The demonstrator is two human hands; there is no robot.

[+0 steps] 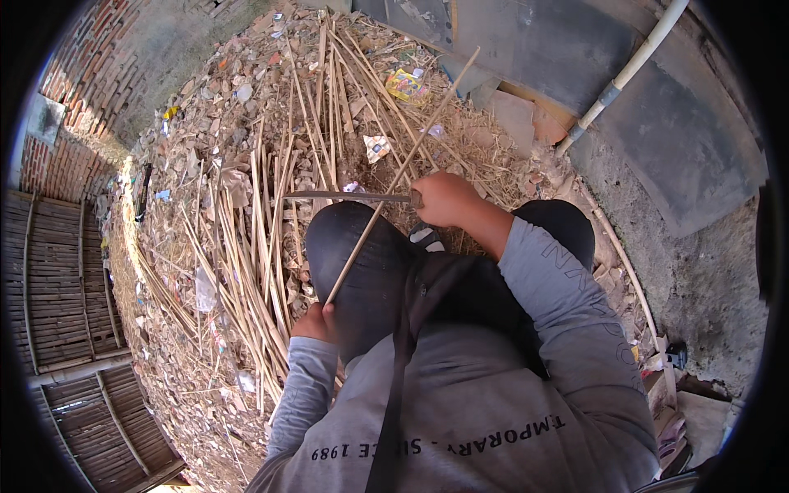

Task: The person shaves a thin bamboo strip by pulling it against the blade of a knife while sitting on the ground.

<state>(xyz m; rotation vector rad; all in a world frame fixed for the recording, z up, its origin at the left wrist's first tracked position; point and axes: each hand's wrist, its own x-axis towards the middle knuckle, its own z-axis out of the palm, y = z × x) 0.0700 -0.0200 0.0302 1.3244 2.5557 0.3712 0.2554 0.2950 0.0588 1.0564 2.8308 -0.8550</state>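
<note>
From my remote seat, the chief worry I have is a slip. The knife (345, 195) lies crosswise just beyond the left knee (341, 234), and the strip (399, 182) slants past it, its near end beside the knee and its far end well beyond. If the blade skids down the strip, it could run toward the left hand (316, 323) or bite into the knee; too much force, or a knot in the strip, would be the likely cause. I also judge the strip could twist, since I see only one end held. A poor angle could split it unevenly. The blade's tip reaches out above the sticks (261, 238) left of the knee, so a wide swing might snag there.

The left hand, low on the outer side of the knee, is closed, pinching the strip's near end with the thumb along it; its other fingers are mostly hidden from me. The right hand (448, 200), beyond the knee and to its right, is curled into a tight fist round the knife's handle. I see the blade cross the strip, but I cannot tell which lies on top, how firmly they touch, or which edge is sharp.
</note>
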